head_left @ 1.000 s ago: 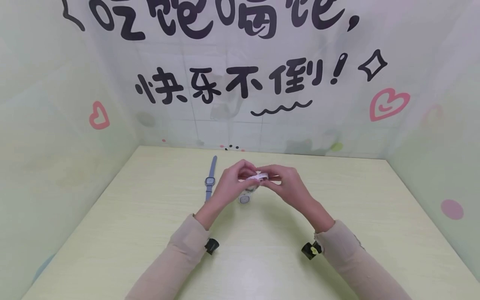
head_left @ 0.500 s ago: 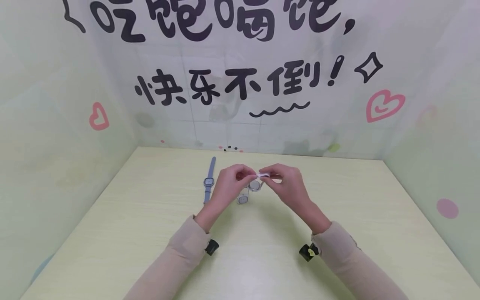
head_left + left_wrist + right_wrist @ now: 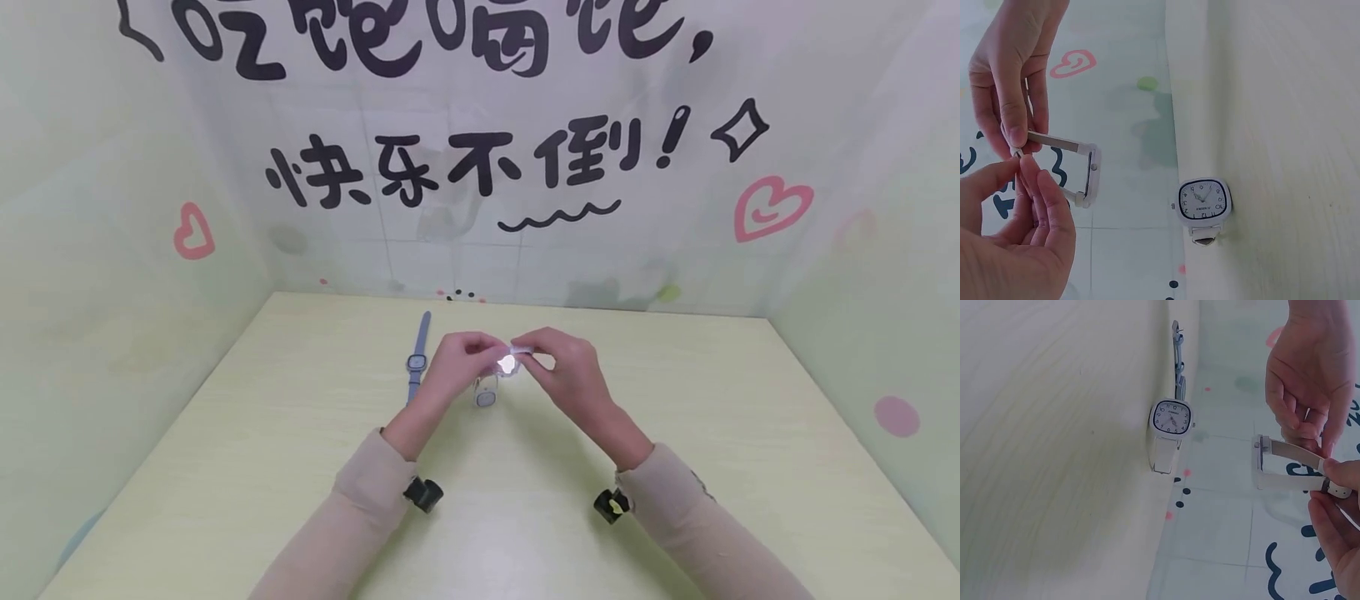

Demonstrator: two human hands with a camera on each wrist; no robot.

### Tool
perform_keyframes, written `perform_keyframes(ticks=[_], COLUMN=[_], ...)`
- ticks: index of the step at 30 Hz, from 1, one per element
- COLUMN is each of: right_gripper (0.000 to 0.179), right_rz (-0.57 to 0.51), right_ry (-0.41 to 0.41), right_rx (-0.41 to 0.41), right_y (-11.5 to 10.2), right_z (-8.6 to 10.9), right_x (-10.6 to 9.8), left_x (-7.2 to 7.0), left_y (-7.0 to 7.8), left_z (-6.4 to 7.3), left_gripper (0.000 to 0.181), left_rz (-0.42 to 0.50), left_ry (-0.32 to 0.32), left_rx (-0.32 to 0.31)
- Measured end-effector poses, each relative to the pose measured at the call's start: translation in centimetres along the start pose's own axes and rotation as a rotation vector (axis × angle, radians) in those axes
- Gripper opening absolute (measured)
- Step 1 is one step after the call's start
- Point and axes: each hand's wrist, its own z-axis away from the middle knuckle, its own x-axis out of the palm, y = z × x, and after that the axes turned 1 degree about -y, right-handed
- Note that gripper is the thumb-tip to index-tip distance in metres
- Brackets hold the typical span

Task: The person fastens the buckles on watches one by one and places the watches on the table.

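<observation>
A white wristwatch (image 3: 507,364) is held up between the two hands, its strap bent into a loop and its case glinting brightly in the head view. My left hand (image 3: 459,367) pinches the strap at the buckle end with thumb and fingertips. From the other side my right hand (image 3: 567,360) pinches the strap (image 3: 1291,482) right by the buckle. The case (image 3: 1092,167) hangs at the far end of the loop, seen edge-on in both wrist views. Fingertips partly hide the buckle.
A second white watch (image 3: 486,399) with a square face stands on the table (image 3: 495,517) just below the hands. To its left lies a blue watch (image 3: 417,363) with its strap stretched out. A printed wall sheet (image 3: 480,250) rises behind the table.
The held watch has tilted, so its case has gone from grey to a bright glare. The fingertips have shifted slightly along the strap, and both hands stay close together.
</observation>
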Motion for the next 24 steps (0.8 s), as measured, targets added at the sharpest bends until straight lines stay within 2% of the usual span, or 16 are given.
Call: perform_keyframes(ticks=[2,4,10,16,24], right_gripper=[0.017,0.018,0.021,0.017,0.017], right_rz=[0.005,0.011,0.031,0.047,0.037], right_ry=[-0.007,-0.021,-0.072,-0.069,-0.057], right_rx=[-0.005,-0.006,0.004,0.008,0.032], right_y=[0.03,0.05,-0.08,-0.44,-0.55], right_z=[0.00,-0.01,0.07,-0.09,-0.10], right_x=[0.13,0.28,0.53,0.41,0.33], left_x=[-0.12,-0.17,-0.02,0.10,-0.43], left_y=[-0.06,-0.14,-0.29,-0.11,-0.16], left_z=[-0.20,-0.33,-0.52,-0.53,-0.42], left_gripper=[0.024,0.024,0.017,0.014,0.012], left_rz=[0.035,0.028,-0.056,-0.092,-0.095], left_ry=[-0.026,-0.037,-0.040,-0.030,-0.010], left_rx=[-0.043,-0.057,0.000,0.032,0.004])
